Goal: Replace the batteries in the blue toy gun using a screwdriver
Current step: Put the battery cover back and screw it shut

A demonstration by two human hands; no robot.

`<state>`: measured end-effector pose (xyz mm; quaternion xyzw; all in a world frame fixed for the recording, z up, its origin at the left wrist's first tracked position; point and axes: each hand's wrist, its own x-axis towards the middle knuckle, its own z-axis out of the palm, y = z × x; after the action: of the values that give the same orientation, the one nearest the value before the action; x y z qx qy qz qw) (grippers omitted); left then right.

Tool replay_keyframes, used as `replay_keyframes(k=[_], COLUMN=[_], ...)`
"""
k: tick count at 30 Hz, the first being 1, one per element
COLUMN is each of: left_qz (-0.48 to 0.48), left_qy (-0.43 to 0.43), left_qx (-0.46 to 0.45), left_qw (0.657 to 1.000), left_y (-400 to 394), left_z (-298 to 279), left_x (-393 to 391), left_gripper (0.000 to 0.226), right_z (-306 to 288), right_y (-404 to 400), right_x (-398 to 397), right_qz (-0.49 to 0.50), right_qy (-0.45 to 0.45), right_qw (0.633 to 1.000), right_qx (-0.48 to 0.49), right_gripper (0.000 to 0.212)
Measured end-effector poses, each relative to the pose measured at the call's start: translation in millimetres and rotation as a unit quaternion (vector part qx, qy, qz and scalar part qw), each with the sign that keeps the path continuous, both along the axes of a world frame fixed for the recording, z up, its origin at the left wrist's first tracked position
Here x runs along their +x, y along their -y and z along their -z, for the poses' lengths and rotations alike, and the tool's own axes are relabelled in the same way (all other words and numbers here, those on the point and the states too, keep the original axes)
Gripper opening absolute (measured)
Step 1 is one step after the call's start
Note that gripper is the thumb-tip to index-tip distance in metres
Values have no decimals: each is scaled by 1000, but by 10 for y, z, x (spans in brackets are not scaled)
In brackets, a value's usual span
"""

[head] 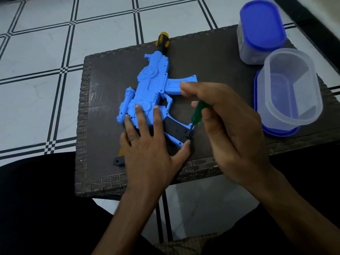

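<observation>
Unlabelled blue toy gun point(150, 87), green screwdriver point(199, 113)

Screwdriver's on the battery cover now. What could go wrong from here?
1. The screwdriver tip sits at the black battery cover close to the left hand thumb; a slip might jab it.
2. A freed screw could roll off the table.
3. The right hand might bump the open clear container.
</observation>
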<state>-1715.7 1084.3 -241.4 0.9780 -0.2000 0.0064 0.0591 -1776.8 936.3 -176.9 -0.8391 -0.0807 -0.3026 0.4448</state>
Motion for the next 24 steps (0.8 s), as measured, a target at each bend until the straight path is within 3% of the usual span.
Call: replay_keyframes(k=[7,13,18,24], left_qz=[2,0,0,1], left_qy=[-1,3,4,0], left_qx=[0,-1,-1,-1], left_qw=[1000,1000,1000,1000], left_y=[-2,1,0,-3], left_z=[0,-1,2,4], left_x=[-7,-3,-4,-3], left_gripper=[102,102,101,102], right_z=[11,-14,-21,-15], right_y=[-3,16,4,33], right_x=[17,12,3,22], right_qz=[24,-15,9,25], right_qy=[-34,-25,-22,-24], right_qw=[999,999,999,998], right_qx=[-31,-16,24,-46], right_gripper=[35,38,36,34])
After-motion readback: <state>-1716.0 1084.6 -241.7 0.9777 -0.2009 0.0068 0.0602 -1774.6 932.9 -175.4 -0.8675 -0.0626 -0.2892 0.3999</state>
